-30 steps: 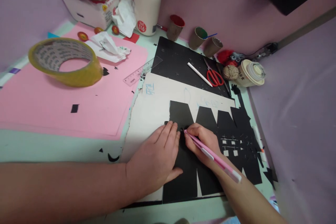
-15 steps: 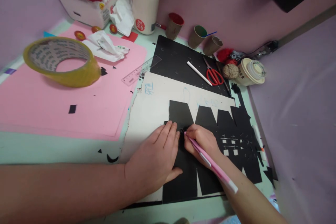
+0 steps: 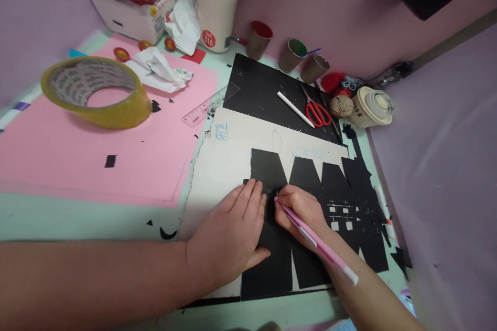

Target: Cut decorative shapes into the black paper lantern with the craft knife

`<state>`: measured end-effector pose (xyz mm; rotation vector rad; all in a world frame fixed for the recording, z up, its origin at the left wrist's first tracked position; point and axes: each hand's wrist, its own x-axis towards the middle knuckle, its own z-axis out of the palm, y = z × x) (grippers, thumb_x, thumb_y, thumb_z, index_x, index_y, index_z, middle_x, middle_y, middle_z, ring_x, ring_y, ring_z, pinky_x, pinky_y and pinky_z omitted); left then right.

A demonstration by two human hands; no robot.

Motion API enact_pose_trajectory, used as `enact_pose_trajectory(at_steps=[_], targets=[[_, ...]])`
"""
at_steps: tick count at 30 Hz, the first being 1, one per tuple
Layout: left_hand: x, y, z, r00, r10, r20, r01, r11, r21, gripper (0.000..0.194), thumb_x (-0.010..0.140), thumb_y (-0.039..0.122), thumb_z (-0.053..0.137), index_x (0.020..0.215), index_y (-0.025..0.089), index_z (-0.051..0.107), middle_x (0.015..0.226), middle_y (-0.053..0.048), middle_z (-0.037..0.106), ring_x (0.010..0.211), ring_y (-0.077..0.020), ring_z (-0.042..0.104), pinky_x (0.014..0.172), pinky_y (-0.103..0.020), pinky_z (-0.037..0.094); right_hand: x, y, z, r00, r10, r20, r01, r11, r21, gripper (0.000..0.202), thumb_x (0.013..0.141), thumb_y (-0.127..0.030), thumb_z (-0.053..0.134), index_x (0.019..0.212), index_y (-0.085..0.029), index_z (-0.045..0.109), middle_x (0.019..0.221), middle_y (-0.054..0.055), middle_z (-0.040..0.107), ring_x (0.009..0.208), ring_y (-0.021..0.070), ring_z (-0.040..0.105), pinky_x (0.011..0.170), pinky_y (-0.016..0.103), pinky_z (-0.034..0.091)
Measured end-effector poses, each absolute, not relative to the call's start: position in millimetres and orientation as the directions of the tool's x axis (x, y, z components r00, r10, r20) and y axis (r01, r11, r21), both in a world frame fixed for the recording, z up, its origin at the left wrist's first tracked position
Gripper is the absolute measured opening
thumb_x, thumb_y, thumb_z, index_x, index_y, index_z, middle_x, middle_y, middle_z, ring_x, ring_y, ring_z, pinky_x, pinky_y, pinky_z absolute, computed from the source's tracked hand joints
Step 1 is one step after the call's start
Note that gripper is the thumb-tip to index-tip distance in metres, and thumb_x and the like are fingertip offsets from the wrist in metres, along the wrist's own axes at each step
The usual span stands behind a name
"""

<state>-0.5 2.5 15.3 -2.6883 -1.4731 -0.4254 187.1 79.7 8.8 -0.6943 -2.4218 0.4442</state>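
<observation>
Flat on a sheet of black paper (image 3: pixel 266 248), my left hand (image 3: pixel 233 232) holds it down with fingers stretched out and the thumb apart. The sheet has trapezoid flaps along its far and near edges and small square cut-outs on its right part. My right hand (image 3: pixel 301 209) is closed around a pink pen-shaped craft knife (image 3: pixel 318 243), gripped like a pen. Its tip meets the paper just right of my left fingertips; the tip itself is too small to make out. Beneath the black paper lies a white board (image 3: pixel 213 165) with faint blue marks.
Behind lie red-handled scissors (image 3: pixel 318 114), a white stick (image 3: pixel 295 108) and a clear ruler (image 3: pixel 209 106). A tape roll (image 3: pixel 132 114) stands on pink paper (image 3: pixel 77 165) at left. Cups (image 3: pixel 259 41), a bottle (image 3: pixel 217 10) and twine (image 3: pixel 341 106) line the wall.
The craft knife and my right hand have shifted very slightly to the right. My left hand stays pressed on the black paper. The whole view has moved a little.
</observation>
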Motion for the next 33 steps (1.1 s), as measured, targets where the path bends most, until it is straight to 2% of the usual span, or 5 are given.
enact_pose_trajectory(at_steps=[20, 33], targets=[[0, 3, 18, 0.517, 0.825, 0.226, 0.835, -0.545, 0.078, 0.081, 0.08, 0.062, 0.064, 0.125, -0.005, 0.061, 0.134, -0.031, 0.054, 0.125, -0.0399, 0.055, 0.105, -0.045, 0.044, 184, 81, 6, -0.688, 0.584, 0.432, 0.391, 0.799, -0.458, 0.016, 0.087, -0.008, 0.059, 0.088, -0.022, 0.052, 0.075, 0.002, 0.062, 0.064, 0.0132, 0.061, 0.059, 0.023, 0.052], [-1, 3, 17, 0.516, 0.822, 0.241, 0.832, -0.548, 0.088, 0.08, 0.08, 0.062, 0.064, 0.124, -0.005, 0.062, 0.134, -0.031, 0.054, 0.125, -0.0398, 0.055, 0.105, -0.045, 0.044, 184, 83, 15, -0.722, 0.56, 0.406, 0.368, 0.808, -0.46, 0.023, 0.084, -0.003, 0.052, 0.082, -0.024, 0.045, 0.071, -0.002, 0.057, 0.057, 0.0113, 0.053, 0.054, 0.022, 0.045]])
